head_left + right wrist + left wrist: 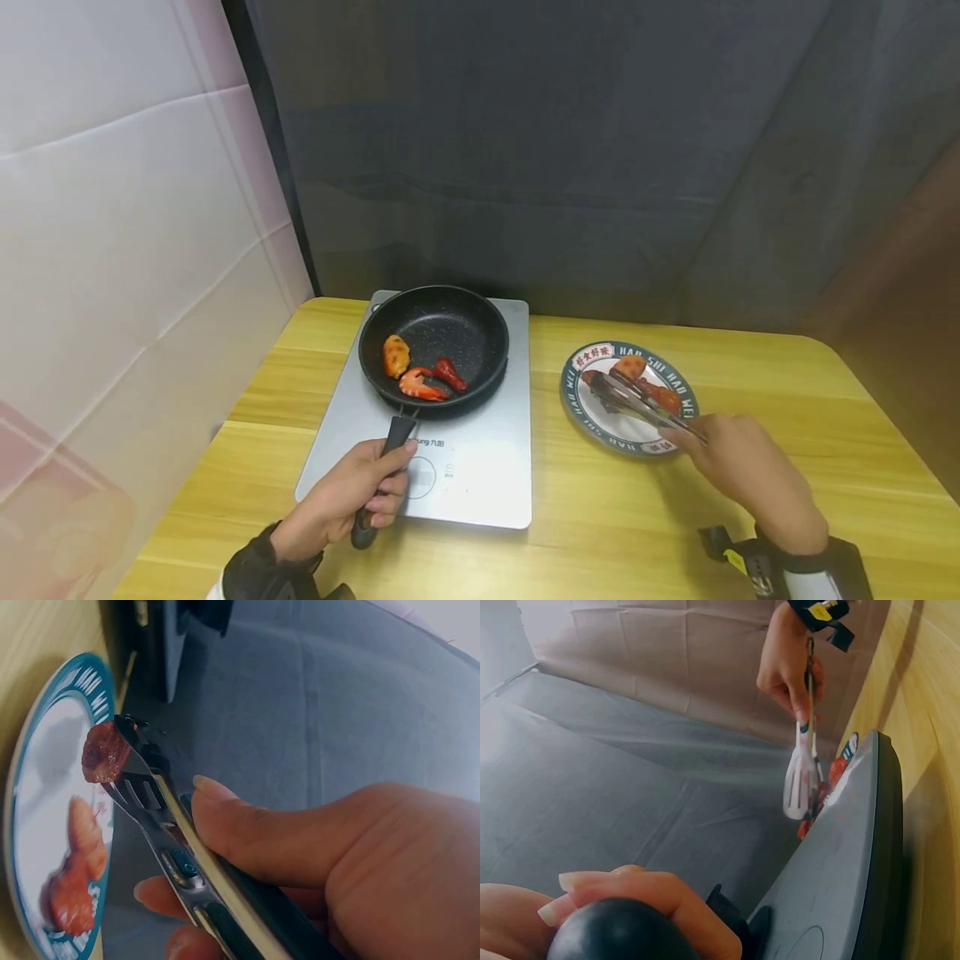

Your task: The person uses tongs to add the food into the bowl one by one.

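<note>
My left hand (pixel 341 492) grips the black handle (pixel 400 433) of a frying pan (pixel 468 333); in the left wrist view its rounded end (pixel 622 934) shows near the fingers. The pan stands on a silver induction cooker and holds a yellow-brown food piece (pixel 396 357), a shrimp (pixel 422 385) and a small red drumstick (pixel 450 374). With my right hand (pixel 757 471) I hold metal tongs (pixel 176 832). Their tips pinch a reddish-brown food piece (pixel 103 754) at a green-rimmed plate (pixel 573 400). Other food, an orange-brown piece (pixel 88 836) and a red one (pixel 73 900), lies on the plate.
The induction cooker (pixel 495 492) sits at the left of a wooden table (pixel 577 533), with the plate to its right. Dark cloth (pixel 525 158) hangs behind the table, and a pale cloth wall (pixel 135 208) stands along the left side.
</note>
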The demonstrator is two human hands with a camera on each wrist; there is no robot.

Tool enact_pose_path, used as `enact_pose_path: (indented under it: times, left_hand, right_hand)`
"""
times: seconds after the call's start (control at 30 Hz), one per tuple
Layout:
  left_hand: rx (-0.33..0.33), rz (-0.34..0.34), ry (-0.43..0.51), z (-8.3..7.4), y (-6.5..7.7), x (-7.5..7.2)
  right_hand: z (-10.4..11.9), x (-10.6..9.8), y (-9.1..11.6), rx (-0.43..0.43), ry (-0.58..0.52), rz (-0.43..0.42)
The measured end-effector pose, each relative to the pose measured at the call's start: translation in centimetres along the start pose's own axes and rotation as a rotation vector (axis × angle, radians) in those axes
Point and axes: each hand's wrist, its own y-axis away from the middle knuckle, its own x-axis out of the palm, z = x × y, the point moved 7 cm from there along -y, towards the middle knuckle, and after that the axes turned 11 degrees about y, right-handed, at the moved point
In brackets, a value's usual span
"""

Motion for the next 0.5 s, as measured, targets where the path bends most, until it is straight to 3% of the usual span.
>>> enact_pose_path:
  times: [0.33, 0.5]
  left_hand:
    - [0.004, 0.004, 0.013, 0.0, -0.2, 0.0]
    - [0.001, 0.000, 0.010, 0.0, -0.1, 0.0]
  right_hand:
    - [1.7, -2.1, -1.5, -0.053, 0.001, -0.073]
    - [2.9, -3.3, -2.5, -0.046, -0.001, -0.039]
